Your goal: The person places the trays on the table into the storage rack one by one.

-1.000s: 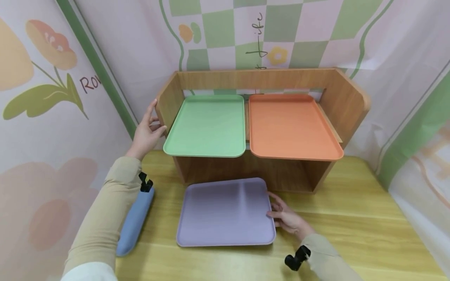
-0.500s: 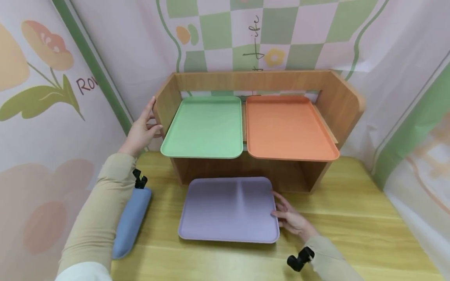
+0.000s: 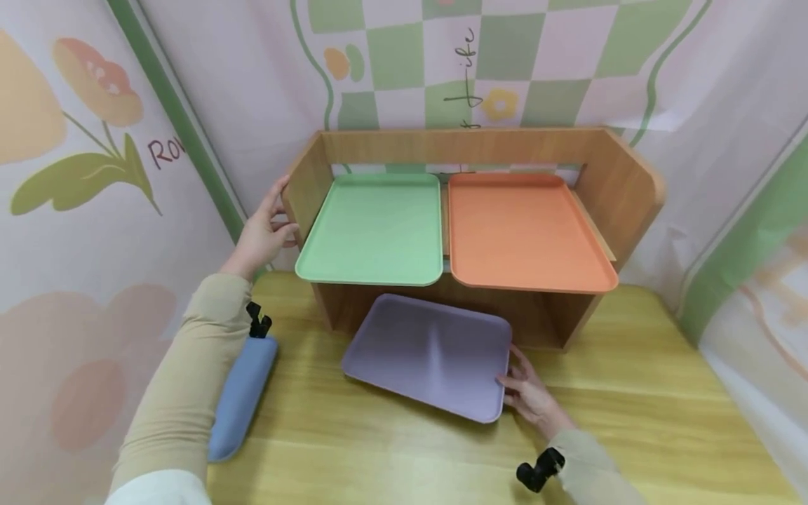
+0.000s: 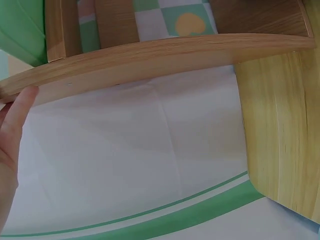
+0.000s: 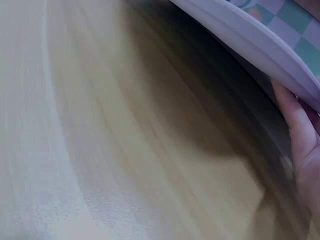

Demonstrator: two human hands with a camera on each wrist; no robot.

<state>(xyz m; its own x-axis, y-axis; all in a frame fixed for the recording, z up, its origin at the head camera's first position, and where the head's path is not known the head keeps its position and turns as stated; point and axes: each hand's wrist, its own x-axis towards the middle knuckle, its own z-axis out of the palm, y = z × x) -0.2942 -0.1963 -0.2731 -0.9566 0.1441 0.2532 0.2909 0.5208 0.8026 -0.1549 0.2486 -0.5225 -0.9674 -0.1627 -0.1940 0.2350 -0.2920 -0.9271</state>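
My right hand [image 3: 529, 394] pinches the right edge of a purple tray [image 3: 423, 351], thumb on the upper side. The tray is turned at an angle, its far edge just in front of the lower opening of a wooden shelf [image 3: 631, 203]. In the right wrist view the tray's rim [image 5: 260, 47] stands above the table, with a shadow beneath. At the shelf's left side panel [image 3: 307, 186], my left hand [image 3: 260, 235] grips the front edge. On the upper level, a green tray [image 3: 375, 231] and an orange tray [image 3: 527, 235] lie side by side, jutting forward.
A long blue case-like object [image 3: 243, 403] lies on the wooden table [image 3: 663, 407], partly under the left forearm. Behind the shelf hangs a printed cloth [image 3: 511, 52]. More printed cloth [image 3: 82, 245] hangs at the left.
The purple tray has turned clockwise and moved away from me and to the right, toward the shelf. My right hand has moved along with it. The left hand keeps its place on the shelf.
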